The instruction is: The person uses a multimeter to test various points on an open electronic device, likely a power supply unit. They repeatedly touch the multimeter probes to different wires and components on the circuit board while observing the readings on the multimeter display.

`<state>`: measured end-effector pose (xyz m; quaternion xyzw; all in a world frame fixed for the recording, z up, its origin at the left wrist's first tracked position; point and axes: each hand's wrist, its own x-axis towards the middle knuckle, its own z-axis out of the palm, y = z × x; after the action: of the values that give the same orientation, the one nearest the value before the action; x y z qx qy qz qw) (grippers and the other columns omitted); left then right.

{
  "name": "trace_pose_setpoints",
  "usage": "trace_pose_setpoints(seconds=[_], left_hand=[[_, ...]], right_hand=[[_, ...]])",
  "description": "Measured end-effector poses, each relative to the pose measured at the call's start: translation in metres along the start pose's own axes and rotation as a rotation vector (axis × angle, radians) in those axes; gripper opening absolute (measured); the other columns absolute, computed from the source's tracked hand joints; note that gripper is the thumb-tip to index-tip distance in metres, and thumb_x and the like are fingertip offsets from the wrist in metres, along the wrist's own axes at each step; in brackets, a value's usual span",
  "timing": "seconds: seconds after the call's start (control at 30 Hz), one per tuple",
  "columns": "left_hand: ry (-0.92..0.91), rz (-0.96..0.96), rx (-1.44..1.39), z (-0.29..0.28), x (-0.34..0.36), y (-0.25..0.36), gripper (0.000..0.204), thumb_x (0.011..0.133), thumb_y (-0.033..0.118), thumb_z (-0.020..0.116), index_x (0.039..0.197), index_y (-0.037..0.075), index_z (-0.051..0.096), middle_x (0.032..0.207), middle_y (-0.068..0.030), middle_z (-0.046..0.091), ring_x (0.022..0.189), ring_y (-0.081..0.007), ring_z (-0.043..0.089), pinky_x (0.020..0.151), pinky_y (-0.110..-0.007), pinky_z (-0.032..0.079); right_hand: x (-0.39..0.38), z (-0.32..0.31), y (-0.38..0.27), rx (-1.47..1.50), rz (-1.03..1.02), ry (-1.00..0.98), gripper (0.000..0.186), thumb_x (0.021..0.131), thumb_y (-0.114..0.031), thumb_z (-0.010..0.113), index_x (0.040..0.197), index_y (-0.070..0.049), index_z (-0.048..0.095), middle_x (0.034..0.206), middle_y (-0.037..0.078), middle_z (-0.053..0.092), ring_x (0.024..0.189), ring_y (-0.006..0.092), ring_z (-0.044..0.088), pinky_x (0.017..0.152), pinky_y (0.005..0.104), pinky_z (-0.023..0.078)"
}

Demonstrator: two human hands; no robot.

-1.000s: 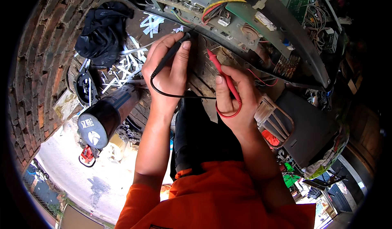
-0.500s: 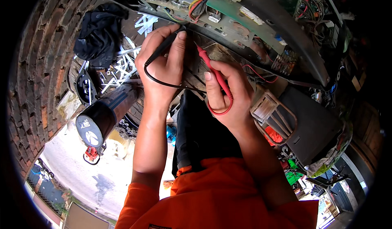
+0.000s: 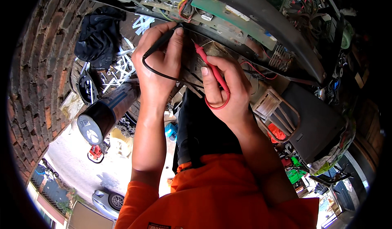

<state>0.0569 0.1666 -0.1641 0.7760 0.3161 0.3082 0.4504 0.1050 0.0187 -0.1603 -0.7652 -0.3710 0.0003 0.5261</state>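
Observation:
My left hand (image 3: 157, 59) pinches a black test probe (image 3: 163, 40) between thumb and fingers, and its tip is hidden at the edge of an opened electronic device (image 3: 228, 24). From the probe a black lead loops across the back of that wrist. A red test probe (image 3: 212, 67) is gripped in my right hand (image 3: 230, 88), its pointed tip free in the air just below the device's frame. Its red lead curls round under the thumb. Red, yellow and dark wires (image 3: 188, 4) run over the device's green board and metal rail, above both hands.
White strips (image 3: 118, 71) and a black cloth (image 3: 100, 37) lie at left beside a brick wall (image 3: 41, 73). A black cylinder (image 3: 108, 112) lies below them. At right are a small wooden chair (image 3: 275, 112) and a dark panel (image 3: 312, 122). A silver car (image 3: 108, 202) shows at lower left.
The view has shifted a little, and the device appears slightly further left and higher. A car has come into view at lower left. Both hands keep their probes in nearly the same pose.

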Motion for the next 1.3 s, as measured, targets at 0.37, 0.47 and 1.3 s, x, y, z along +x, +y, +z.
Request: trace_pose_setpoints(seconds=[0.37,0.47,1.3], left_hand=[[-0.063,-0.050,0.019,0.001,0.002,-0.002,0.022,0.092,0.005,0.069,0.109,-0.007,0.066,0.094,-0.0112,0.072,0.084,-0.0115,0.064,0.076,-0.024,0.051],[-0.066,-0.072,0.003,0.001,0.003,0.001,0.022,0.092,0.006,0.068,0.109,-0.008,0.066,0.094,-0.0115,0.072,0.084,-0.0117,0.065,0.076,-0.024,0.051],[-0.032,-0.004,0.070,-0.005,0.001,0.005,0.012,0.086,0.003,0.067,0.097,-0.003,0.068,0.091,-0.0194,0.069,0.077,-0.0299,0.069,0.071,-0.034,0.054]], right_hand=[[0.013,0.010,-0.001,-0.064,-0.003,0.082,0.024,0.090,-0.008,0.066,0.112,0.001,0.061,0.094,0.016,0.066,0.081,0.0324,0.068,0.069,0.0375,0.055],[0.018,0.014,-0.005,-0.080,0.025,0.094,0.024,0.090,-0.008,0.066,0.112,0.001,0.061,0.094,0.016,0.067,0.082,0.0328,0.068,0.071,0.0378,0.055],[0.034,0.026,-0.022,-0.186,0.232,0.055,0.019,0.092,-0.012,0.064,0.107,-0.001,0.065,0.092,0.020,0.070,0.082,0.0381,0.069,0.071,0.0432,0.056]])
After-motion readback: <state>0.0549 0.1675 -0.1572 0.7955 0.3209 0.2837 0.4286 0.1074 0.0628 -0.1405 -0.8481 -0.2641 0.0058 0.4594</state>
